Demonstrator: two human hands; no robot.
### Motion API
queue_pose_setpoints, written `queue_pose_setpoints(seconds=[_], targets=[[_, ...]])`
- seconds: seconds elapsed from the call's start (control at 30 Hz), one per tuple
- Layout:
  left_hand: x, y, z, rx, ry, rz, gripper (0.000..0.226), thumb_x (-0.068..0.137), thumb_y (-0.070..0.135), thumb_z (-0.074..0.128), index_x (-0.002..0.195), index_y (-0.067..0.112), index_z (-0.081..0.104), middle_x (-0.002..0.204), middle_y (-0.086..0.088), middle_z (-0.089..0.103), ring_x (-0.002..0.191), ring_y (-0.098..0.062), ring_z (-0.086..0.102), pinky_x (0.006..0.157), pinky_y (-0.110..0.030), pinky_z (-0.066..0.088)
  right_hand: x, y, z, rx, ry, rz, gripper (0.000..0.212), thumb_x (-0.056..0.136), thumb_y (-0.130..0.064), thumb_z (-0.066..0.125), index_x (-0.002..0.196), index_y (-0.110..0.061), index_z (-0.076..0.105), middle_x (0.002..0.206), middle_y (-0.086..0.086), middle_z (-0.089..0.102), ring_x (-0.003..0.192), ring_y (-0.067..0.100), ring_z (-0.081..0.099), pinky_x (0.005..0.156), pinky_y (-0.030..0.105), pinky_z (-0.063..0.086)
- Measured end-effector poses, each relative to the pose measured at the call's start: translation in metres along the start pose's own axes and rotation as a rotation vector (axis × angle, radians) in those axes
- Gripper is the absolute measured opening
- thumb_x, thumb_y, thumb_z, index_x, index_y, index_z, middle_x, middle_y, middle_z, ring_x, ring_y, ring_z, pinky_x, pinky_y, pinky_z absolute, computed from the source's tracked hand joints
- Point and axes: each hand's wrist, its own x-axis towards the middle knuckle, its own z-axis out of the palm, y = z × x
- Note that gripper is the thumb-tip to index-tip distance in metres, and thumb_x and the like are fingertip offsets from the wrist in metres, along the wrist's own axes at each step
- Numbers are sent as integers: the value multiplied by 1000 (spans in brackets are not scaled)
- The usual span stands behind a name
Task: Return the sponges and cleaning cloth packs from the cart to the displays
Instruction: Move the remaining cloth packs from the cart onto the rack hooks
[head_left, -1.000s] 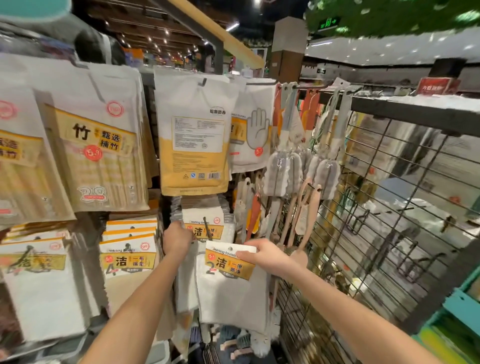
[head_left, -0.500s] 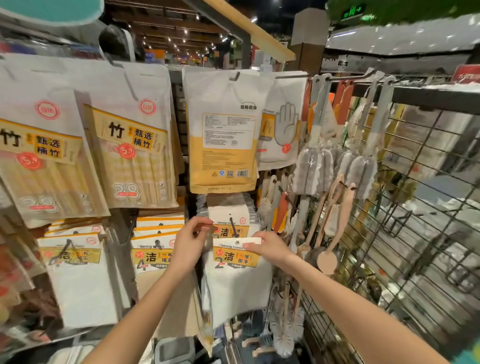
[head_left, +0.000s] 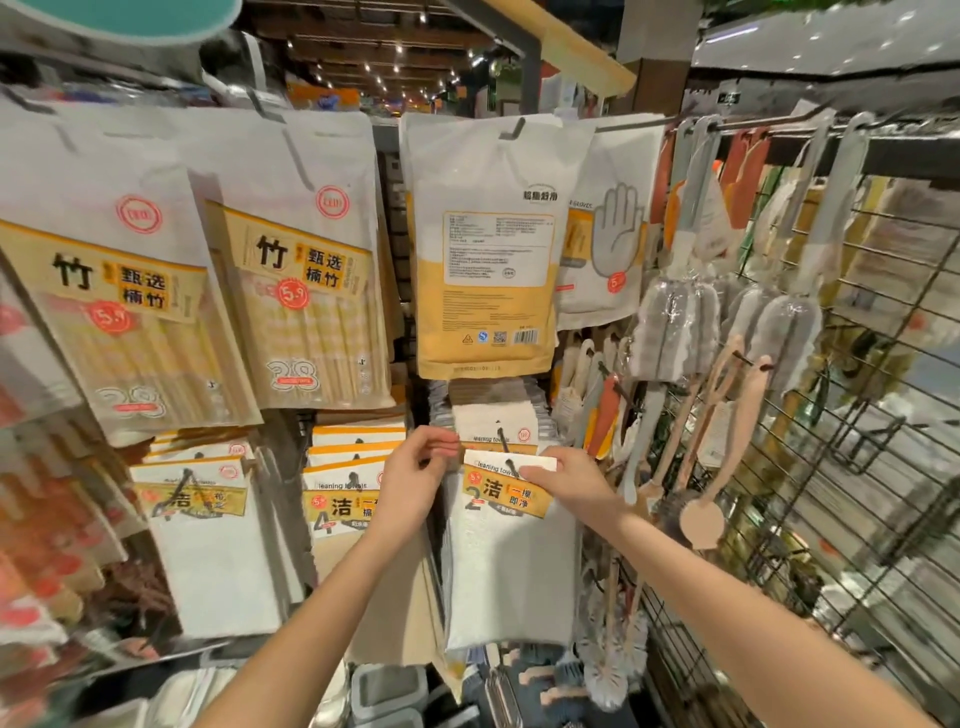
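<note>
Hanging step. Right hand (head_left: 566, 486) pinches the header of the cleaning cloth pack (head_left: 511, 566), its hole at the peg (head_left: 510, 462). Left hand (head_left: 410, 483) is curled beside the header; can't tell if it grips anything. Next, I'd say: seat the pack fully, release.

Two hands are in view, the left hand (head_left: 410, 486) and the right hand (head_left: 574, 483). In the upper row two large bamboo stick packs (head_left: 306, 312) face front beside two glove packs (head_left: 483, 249), and below them cleaning towel packs (head_left: 511, 566) hang in three stacks, too tightly layered to count singly. Two pink-handled brushes (head_left: 701, 517) hang by the wire grid (head_left: 852, 415).
</note>
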Motion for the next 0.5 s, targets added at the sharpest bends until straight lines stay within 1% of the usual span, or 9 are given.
queue_pose_setpoints(seconds=[0.07,0.1,0.13,0.17,0.23,0.3,0.33,0.4,0.5], targets=[[3,0,-1,-26,2,-3,22,92,-2,50,97,14,64,93,-1,70,91,-8,67,81,-17,51,11,-7,5,8,54,13,8,85,-23,69,77,-22,68,75,-10,70,72,5,66,63,18,49],[3,1,-1,-39,6,-5,21,93,-2,50,98,13,63,94,-3,70,91,-9,67,81,-17,51,17,-10,6,6,83,19,5,84,-22,69,80,-21,69,75,-10,69,70,4,64,58,14,45],[5,3,-3,-45,15,-10,20,93,-2,50,100,12,63,95,-4,70,91,-9,68,80,-17,51,23,-13,7,8,109,21,4,84,-23,70,84,-18,70,77,-8,70,71,6,65,55,13,43],[5,3,-3,-55,23,-24,21,93,-2,50,101,13,62,97,-4,69,92,-9,68,80,-18,51,29,-14,7,3,125,29,7,83,-24,70,87,-18,70,79,-5,70,74,9,66,56,15,44],[6,5,-2,-73,28,-59,24,92,-3,50,102,15,62,99,-2,68,93,-10,68,83,-23,51,37,-16,7,-51,140,57,9,82,-30,70,83,-22,70,79,-5,71,76,13,67,56,20,45],[6,9,1,-76,19,-90,26,91,-4,50,102,17,62,100,-1,68,94,-13,68,86,-28,52,40,-13,8,-158,172,91,18,81,-35,67,84,-18,69,78,-2,70,75,16,65,56,25,45],[6,11,3,-72,13,-100,27,91,-4,50,101,18,62,101,-1,67,94,-14,67,87,-29,52,40,-12,9,-182,192,106,21,80,-35,66,87,-15,68,82,1,69,77,19,64,59,27,48],[2,18,7,-73,1,-110,26,89,-4,52,101,17,62,101,-2,67,94,-16,67,87,-29,52,30,-12,5,-156,226,113,27,82,-27,64,103,-11,61,98,5,68,87,23,63,70,32,51],[-7,30,18,-75,-50,-100,25,89,-6,52,103,12,61,100,-3,67,89,-15,67,74,-21,54,0,-17,-12,-138,178,118,46,90,-21,58,133,-11,44,124,7,57,100,20,55,79,28,42]])
